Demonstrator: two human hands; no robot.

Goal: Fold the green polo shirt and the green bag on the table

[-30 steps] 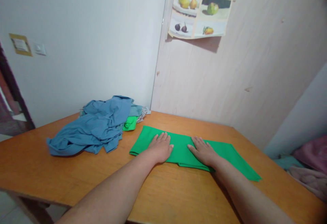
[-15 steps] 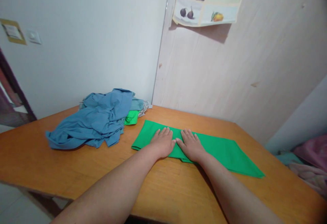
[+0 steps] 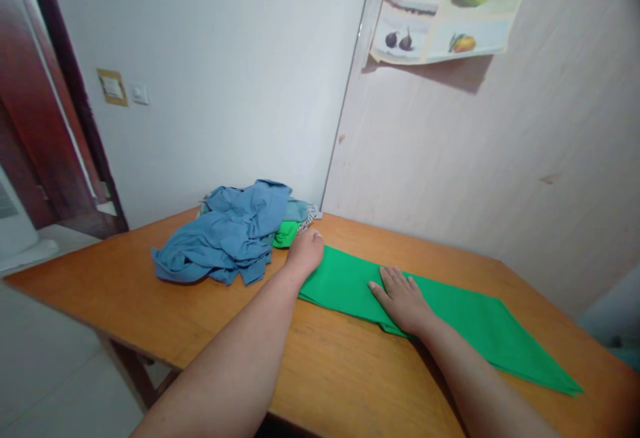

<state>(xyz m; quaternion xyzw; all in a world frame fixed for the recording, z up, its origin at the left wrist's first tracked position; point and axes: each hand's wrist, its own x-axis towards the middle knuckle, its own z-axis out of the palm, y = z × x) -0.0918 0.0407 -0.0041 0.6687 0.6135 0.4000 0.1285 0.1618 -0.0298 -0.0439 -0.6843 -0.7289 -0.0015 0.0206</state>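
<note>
A folded green cloth lies as a long flat strip across the table, its right end tapering to a point. At its left end, my left hand is closed on the far corner, with the fingertips mostly hidden from view. My right hand rests palm down on the middle of the cloth, its fingers stretched out and apart. Just left of my left hand is a crumpled heap of blue fabric, with a bright green piece showing beside it.
The wooden table meets a pale wall at the back. Light blue and striped fabric pokes out behind the heap. A poster of fruit paintings hangs above. A reddish-brown door stands at the far left.
My left hand has moved left from lying flat on the green cloth to its left end, and its fingers have closed. The right hand stays flat on it. The view has swung left.
</note>
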